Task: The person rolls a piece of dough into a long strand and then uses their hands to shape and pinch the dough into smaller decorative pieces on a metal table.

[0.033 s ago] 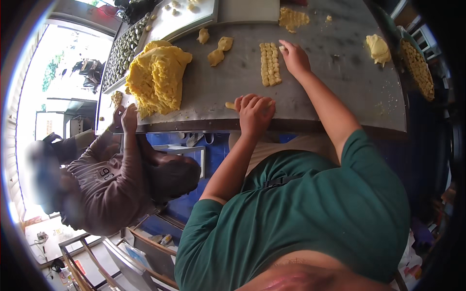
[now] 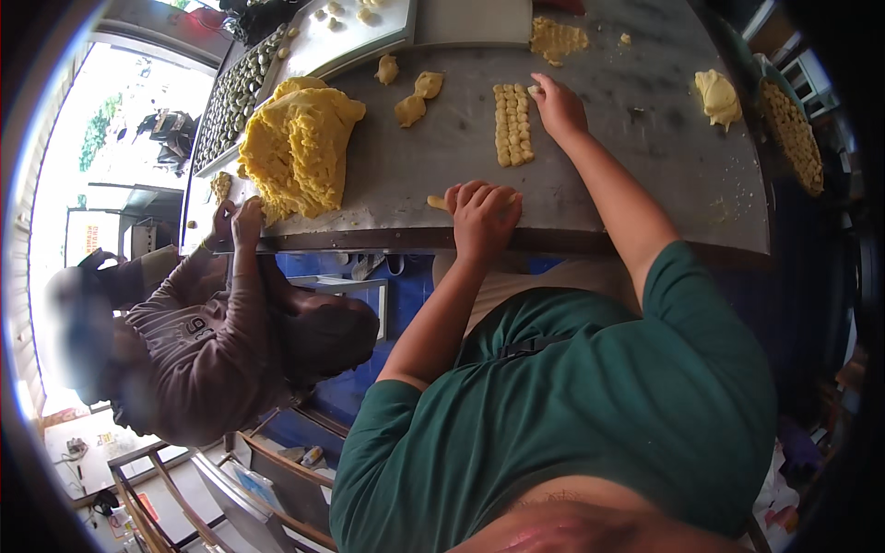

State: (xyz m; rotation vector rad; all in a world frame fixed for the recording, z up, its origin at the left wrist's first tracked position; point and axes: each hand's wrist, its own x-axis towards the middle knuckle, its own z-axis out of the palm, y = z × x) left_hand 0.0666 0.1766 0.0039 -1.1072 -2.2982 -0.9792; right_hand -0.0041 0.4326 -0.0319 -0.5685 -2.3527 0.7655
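Observation:
Near the front edge of the metal table, my left hand (image 2: 484,217) is closed over a thin dough roll (image 2: 438,202), whose end sticks out past the fingers on the left. My right hand (image 2: 560,109) is farther forward, pinching a small pale dough piece (image 2: 534,90) between thumb and fingertips. Just left of it, small dough pieces (image 2: 513,129) lie in tight rows, forming a long block. The right fingertips are beside the far end of these rows, close to them. Most of the roll is hidden under my left hand.
A large yellow dough mound (image 2: 300,152) sits at the left, with a co-worker's hands (image 2: 241,221) beside it. Flattened dough lumps (image 2: 412,109) lie beyond. A pale lump (image 2: 718,97) and a tray of small pieces (image 2: 791,138) are at the right. Filled trays (image 2: 241,92) stand far left.

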